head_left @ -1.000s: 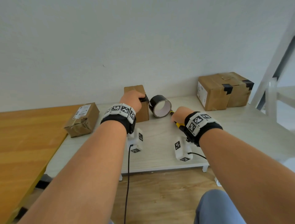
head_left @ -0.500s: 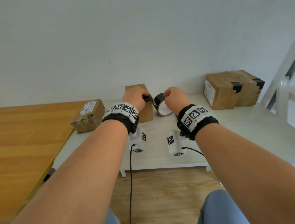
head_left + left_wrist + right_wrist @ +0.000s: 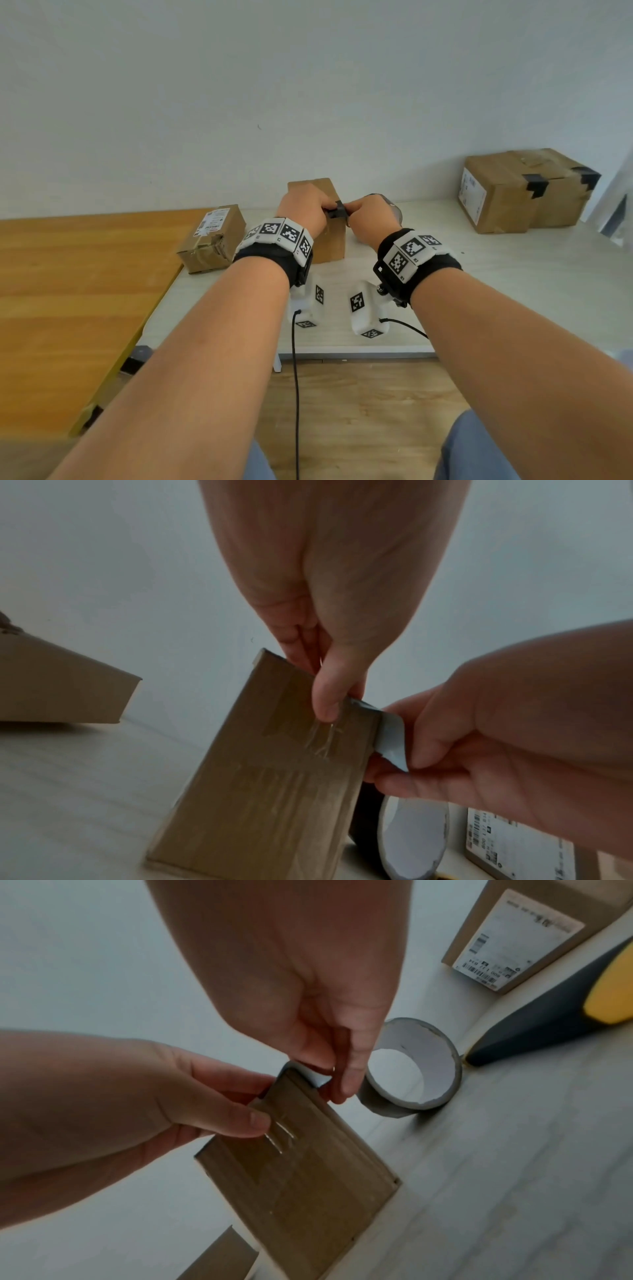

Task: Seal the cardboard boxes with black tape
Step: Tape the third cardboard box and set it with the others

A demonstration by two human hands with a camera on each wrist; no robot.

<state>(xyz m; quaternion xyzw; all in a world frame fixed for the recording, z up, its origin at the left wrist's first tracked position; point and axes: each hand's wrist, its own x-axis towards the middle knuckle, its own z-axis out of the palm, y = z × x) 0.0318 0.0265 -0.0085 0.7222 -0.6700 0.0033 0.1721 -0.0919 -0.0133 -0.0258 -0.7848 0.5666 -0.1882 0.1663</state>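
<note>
A small upright cardboard box (image 3: 330, 241) stands mid-table. A short piece of black tape (image 3: 337, 210) sits at its top right corner, grey-backed in the left wrist view (image 3: 390, 737). My left hand (image 3: 323, 214) pinches one end of the piece against the box's top edge, thumb (image 3: 327, 699) on the front face (image 3: 274, 777). My right hand (image 3: 347, 212) pinches the other end (image 3: 308, 1073) beside the box (image 3: 301, 1164). The black tape roll (image 3: 411, 1069) stands on edge right of the box, mostly hidden by my right hand in the head view.
A black-and-yellow cutter (image 3: 565, 1001) lies right of the roll. Two larger boxes with black tape on their corners (image 3: 527, 192) sit at the back right. A labelled box (image 3: 214, 238) rests at the white table's (image 3: 513, 274) left end, beside a wooden table (image 3: 68, 291).
My right hand has left the cutter on the table, passed over the roll and taken hold of the tape piece at the box's top. My left hand stayed at the box.
</note>
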